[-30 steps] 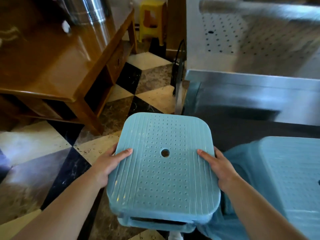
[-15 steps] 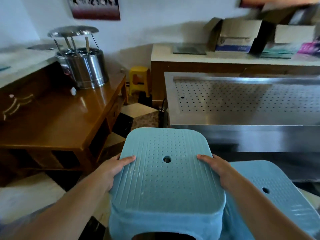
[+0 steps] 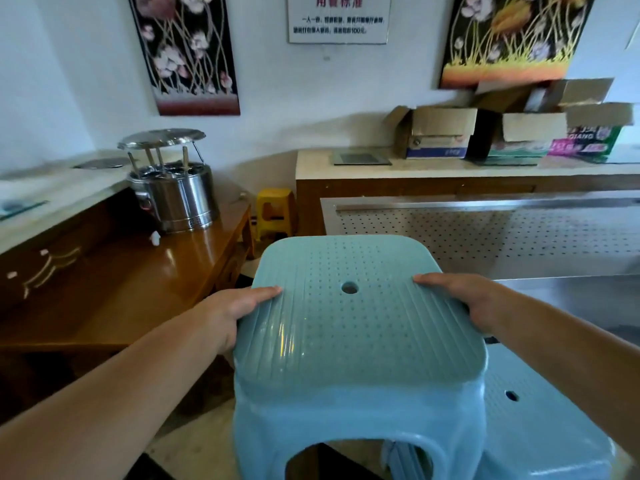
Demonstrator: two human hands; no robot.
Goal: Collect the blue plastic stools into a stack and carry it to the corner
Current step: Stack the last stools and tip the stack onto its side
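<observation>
**Stool held by both sides of the seat**

You held the blue stool (image 3: pixel 356 327) in front of your chest. Your left hand (image 3: pixel 228 311) grasped the left edge of the seat, thumb lying on top, fingers hidden beneath the rim. Your right hand (image 3: pixel 474 301) clasped the right edge the same way. That even grip on both sides likely kept the seat level and the legs hanging free. A second blue stool (image 3: pixel 540 420) stood low at your right, just beside the held one, probably next for the stack. The wooden table (image 3: pixel 114 289) lay to your left.
</observation>
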